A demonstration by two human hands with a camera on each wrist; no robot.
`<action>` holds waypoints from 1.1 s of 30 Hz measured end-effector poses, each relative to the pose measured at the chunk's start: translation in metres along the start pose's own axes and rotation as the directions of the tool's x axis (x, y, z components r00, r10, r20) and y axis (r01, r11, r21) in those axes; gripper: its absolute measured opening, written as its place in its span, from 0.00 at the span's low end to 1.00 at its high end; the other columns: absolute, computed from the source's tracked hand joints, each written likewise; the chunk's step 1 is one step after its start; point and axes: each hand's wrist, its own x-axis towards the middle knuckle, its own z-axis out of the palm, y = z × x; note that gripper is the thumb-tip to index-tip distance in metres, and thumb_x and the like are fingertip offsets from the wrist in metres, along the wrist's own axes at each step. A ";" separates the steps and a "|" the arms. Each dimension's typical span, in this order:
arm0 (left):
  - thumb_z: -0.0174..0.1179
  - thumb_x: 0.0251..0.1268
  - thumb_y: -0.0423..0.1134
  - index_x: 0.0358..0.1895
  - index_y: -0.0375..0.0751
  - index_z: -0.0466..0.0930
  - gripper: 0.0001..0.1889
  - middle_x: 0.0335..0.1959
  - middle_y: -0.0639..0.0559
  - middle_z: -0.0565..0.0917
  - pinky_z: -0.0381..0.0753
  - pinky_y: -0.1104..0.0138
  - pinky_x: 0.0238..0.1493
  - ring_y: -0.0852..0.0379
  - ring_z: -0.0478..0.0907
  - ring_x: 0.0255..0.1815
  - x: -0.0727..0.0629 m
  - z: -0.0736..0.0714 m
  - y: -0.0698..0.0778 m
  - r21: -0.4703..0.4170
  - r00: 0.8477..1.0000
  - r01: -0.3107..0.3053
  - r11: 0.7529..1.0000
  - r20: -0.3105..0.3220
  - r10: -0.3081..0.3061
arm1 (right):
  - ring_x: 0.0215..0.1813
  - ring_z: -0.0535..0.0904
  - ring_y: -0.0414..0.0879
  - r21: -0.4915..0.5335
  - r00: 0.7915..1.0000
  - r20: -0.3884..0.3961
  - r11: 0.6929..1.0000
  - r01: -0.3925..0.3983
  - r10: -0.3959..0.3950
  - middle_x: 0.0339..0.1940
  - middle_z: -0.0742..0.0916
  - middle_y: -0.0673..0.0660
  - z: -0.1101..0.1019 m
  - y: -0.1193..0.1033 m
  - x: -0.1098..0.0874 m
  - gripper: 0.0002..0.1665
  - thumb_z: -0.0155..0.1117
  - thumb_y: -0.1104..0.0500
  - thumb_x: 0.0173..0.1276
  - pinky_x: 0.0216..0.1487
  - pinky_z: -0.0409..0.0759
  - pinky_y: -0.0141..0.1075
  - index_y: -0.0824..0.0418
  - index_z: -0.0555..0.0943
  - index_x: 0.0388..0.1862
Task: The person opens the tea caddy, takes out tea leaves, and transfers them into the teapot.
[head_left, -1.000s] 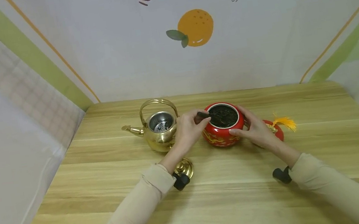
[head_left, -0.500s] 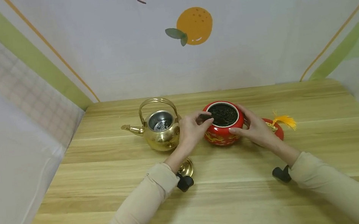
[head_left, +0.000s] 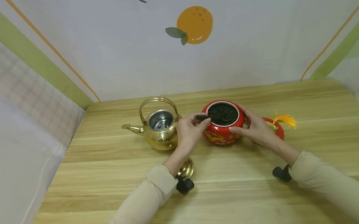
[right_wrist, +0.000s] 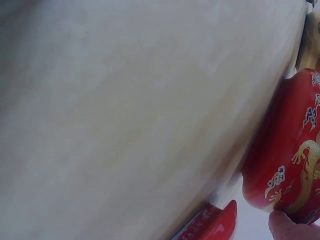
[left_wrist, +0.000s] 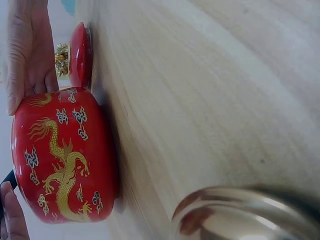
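A red tea jar [head_left: 221,136] with a gold dragon stands without its lid, filled almost to the white rim with dark tea leaves [head_left: 223,114]. My right hand [head_left: 258,130] grips its right side, thumb in front and fingers reaching round behind. At the left rim, my left hand [head_left: 189,130] pinches a dark stick-like tool [head_left: 202,116] between thumb and fingers. The tool's far end is over the leaves and hard to make out. Left of that hand stands a gold teapot [head_left: 160,139], uncovered, with dark bits in its strainer [head_left: 161,122].
The jar's red lid [head_left: 278,131], with a yellow tassel [head_left: 286,122], lies right of the jar, partly behind my right hand. A gold teapot lid [head_left: 186,169] rests under my left wrist. A fabric backdrop [head_left: 238,61] rises behind the wooden table [head_left: 233,204].
My left hand dipped slightly right toward the jar opening, then drew back a little left with the stick-like tool, which lies more level. My right hand stays on the jar.
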 end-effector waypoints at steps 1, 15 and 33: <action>0.66 0.56 0.31 0.40 0.33 0.84 0.09 0.34 0.40 0.87 0.83 0.73 0.34 0.56 0.85 0.32 0.000 -0.001 0.000 -0.008 1.000 0.006 1.000 -0.004 -0.006 | 0.74 0.56 0.57 -0.001 1.000 0.000 1.000 -0.001 0.001 0.74 0.58 0.64 0.000 0.000 0.000 0.51 0.67 0.57 0.62 0.70 0.61 0.48 0.63 0.48 0.75; 0.66 0.56 0.32 0.41 0.32 0.84 0.10 0.34 0.41 0.87 0.80 0.75 0.31 0.57 0.85 0.33 -0.009 -0.013 0.004 -0.070 0.999 0.012 0.997 -0.048 -0.016 | 0.73 0.57 0.57 0.002 1.000 0.003 1.000 0.010 -0.010 0.74 0.59 0.64 0.000 0.000 0.000 0.51 0.67 0.59 0.62 0.67 0.63 0.46 0.63 0.48 0.75; 0.66 0.56 0.32 0.44 0.31 0.82 0.13 0.36 0.40 0.86 0.83 0.69 0.41 0.57 0.85 0.36 -0.023 -0.034 0.016 -0.212 0.997 0.001 0.977 -0.081 -0.018 | 0.74 0.55 0.60 -0.063 1.000 0.002 0.998 -0.002 0.002 0.75 0.57 0.66 0.000 -0.001 0.000 0.52 0.67 0.57 0.62 0.68 0.62 0.49 0.65 0.46 0.75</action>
